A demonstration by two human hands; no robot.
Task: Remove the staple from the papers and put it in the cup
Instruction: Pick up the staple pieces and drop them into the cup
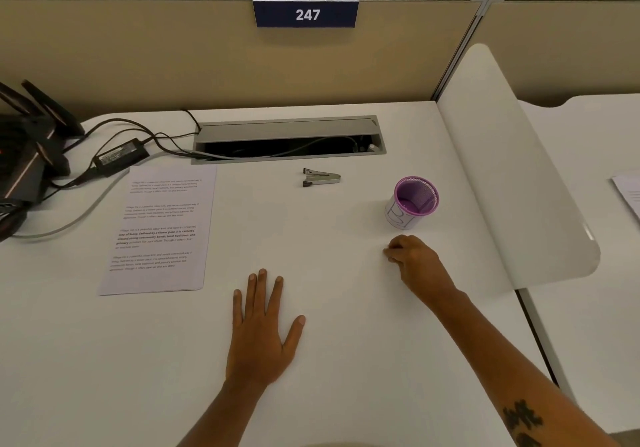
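A thin stack of printed papers (159,228) lies flat on the white desk at the left; I cannot make out the staple. A small metal staple remover (320,177) rests at the desk's middle back. A purple mesh cup (412,201) wrapped in white paper stands upright at the right. My left hand (263,329) lies flat on the desk with fingers spread, to the right of the papers. My right hand (412,256) rests just in front of the cup with fingers curled in; nothing shows in it.
An open grey cable tray (287,140) is sunk in the desk behind the staple remover. A black router (27,156), a power brick (119,156) and cables crowd the far left. A white divider panel (512,176) bounds the right side.
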